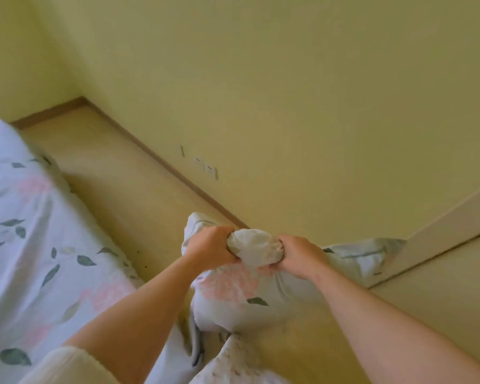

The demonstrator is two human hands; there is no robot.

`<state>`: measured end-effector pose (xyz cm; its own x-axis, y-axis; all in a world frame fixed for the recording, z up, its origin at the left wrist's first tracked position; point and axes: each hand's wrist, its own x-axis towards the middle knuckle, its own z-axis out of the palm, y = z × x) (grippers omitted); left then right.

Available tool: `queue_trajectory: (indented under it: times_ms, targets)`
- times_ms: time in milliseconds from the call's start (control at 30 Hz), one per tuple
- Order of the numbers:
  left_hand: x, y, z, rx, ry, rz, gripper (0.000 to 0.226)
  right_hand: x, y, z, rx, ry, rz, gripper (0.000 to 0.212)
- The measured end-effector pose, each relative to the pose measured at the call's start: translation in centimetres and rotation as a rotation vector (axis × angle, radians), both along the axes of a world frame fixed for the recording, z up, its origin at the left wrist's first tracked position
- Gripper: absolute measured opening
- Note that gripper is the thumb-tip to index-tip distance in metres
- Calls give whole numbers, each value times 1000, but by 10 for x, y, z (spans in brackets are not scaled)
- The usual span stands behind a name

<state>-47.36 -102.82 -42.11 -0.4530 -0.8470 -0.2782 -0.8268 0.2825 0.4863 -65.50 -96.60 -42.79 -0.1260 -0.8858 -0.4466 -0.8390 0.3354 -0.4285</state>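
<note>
A pillow in a pale blue case (241,297) printed with pink flowers and green leaves hangs in front of me, above the floor. A plain white bulge of the pillow (257,249) shows at the top, between my two hands. My left hand (211,248) grips the bunched fabric on the left side of that bulge. On its right side my right hand (298,259) grips the fabric too. Loose corners of the case stick out past both hands.
A bed (25,231) with the same floral sheet fills the left side. A strip of light wooden floor (117,184) runs between bed and yellow wall. Two wall sockets (205,166) sit low on the wall. A white door frame (441,225) stands at the right.
</note>
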Motion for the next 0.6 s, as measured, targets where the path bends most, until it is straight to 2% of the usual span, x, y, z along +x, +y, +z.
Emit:
queue_trajectory:
  times_ms: [267,433,600]
  targets:
    - [43,-138,16,-23,34,243,24,32,-184,31,-12,12,273,41]
    - [75,-198,2,-57,23,364,25,64,-268,23,18,-12,395,38]
    - [101,-280,-7,-17,60,505,30,90,-368,12,31,-62,483,44]
